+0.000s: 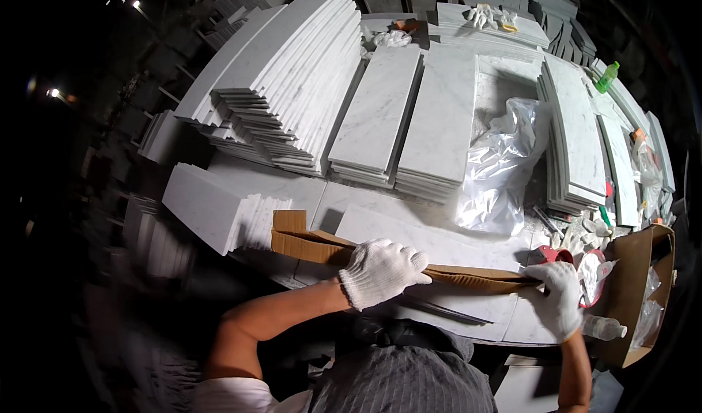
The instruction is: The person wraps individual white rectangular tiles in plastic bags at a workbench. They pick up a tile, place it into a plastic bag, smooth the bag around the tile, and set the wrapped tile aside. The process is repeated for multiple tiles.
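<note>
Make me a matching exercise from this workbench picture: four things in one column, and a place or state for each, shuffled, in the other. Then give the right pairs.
Things:
1. Left hand
2. Right hand
3. Green bottle
4. Clear plastic sheet

Places or states:
A. Far right of the bench, lying on marble slabs
B. Crumpled between two stacks of marble slabs
C. Gloved, pressing on the middle of the cardboard strip
D. Gloved, at the strip's right end

Pairs: 1-C, 2-D, 3-A, 4-B

White knit gloves (380,270), brown cardboard (322,248), grey-veined white marble tiles (376,113), green bottle (606,76).
</note>
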`<state>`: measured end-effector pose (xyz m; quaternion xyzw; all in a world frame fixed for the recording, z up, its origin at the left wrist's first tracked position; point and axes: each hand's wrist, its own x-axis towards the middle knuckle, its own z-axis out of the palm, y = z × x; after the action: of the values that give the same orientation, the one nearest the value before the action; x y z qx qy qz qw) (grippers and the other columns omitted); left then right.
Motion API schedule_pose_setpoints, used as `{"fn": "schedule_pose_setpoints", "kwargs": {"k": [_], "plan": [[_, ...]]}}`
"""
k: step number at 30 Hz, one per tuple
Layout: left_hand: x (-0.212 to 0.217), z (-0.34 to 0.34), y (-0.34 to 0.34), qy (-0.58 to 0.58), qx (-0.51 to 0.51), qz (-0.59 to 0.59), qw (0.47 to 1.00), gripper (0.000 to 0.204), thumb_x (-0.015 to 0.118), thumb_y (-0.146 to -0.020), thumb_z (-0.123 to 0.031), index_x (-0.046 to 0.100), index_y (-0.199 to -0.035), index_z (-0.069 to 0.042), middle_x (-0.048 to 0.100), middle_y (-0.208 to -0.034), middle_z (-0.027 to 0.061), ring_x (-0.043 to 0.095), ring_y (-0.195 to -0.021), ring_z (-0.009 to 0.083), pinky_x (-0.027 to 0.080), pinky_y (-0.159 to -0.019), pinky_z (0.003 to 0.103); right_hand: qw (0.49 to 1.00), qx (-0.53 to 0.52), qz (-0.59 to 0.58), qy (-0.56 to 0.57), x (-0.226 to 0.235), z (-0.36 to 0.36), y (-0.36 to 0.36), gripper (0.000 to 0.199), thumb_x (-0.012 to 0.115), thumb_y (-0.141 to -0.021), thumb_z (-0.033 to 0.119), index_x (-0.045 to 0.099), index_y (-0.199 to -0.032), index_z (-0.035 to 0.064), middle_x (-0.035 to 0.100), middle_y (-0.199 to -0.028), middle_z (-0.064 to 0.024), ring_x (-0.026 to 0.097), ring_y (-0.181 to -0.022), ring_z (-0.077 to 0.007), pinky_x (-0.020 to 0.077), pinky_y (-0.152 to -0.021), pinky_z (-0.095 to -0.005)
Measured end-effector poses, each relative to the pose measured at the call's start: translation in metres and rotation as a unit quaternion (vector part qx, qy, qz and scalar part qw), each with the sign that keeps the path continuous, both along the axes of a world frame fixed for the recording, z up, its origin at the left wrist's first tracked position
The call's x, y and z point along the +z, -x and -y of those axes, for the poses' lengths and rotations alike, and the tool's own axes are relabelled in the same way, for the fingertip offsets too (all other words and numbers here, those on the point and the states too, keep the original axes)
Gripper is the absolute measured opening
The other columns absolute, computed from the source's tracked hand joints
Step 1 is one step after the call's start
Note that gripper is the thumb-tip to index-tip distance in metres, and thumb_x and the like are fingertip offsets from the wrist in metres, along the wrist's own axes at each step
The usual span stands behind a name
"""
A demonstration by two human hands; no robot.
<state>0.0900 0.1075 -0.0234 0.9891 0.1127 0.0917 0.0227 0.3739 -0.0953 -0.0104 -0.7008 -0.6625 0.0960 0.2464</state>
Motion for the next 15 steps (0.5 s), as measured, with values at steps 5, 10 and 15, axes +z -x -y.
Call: {"fn": "schedule_pose_setpoints", "kwargs": {"k": [5,10,15], "plan": [[-0.004,0.005,0.004,-0.001,0.006,0.050,0.999,0.037,0.073,-0.079,-0.043,0.054,-0.082,-0.011,0.050,-0.062,0.0004,0.056,-0.056,0.0169,0.048,-0.056,0.030,0.985,-0.083,-0.109,-0.107,0.049,0.004,-0.016,0.070,0.084,-0.066,0.018,0.057,-0.128,0.0006,0.058,-0.128,-0.0205,0.054,-0.124,-0.0352,0.0424,-0.107,-0.0445],[0.005,0.011,0.015,-0.022,-0.001,0.102,0.994,0.046,0.076,-0.073,-0.043,0.063,-0.101,-0.009,0.066,-0.092,0.0028,0.063,-0.088,0.0169,0.050,-0.089,0.035,0.994,0.044,0.067,0.077,0.010,-0.012,0.024,0.053,0.081,-0.066,0.027,0.062,-0.111,0.0071,0.068,-0.096,-0.0091,0.065,-0.091,-0.0287,0.0488,-0.079,-0.0402],[0.020,-0.032,0.094,-0.114,0.088,-0.025,0.989,0.065,0.033,-0.096,-0.064,0.055,-0.133,-0.015,0.049,-0.142,0.0102,0.040,-0.137,0.0248,0.019,-0.118,0.054,0.996,0.007,0.075,0.041,-0.002,0.014,0.033,0.042,0.081,-0.067,0.025,0.065,-0.103,0.0079,0.068,-0.082,-0.0067,0.065,-0.075,-0.0279,0.0483,-0.070,-0.0403]]}}
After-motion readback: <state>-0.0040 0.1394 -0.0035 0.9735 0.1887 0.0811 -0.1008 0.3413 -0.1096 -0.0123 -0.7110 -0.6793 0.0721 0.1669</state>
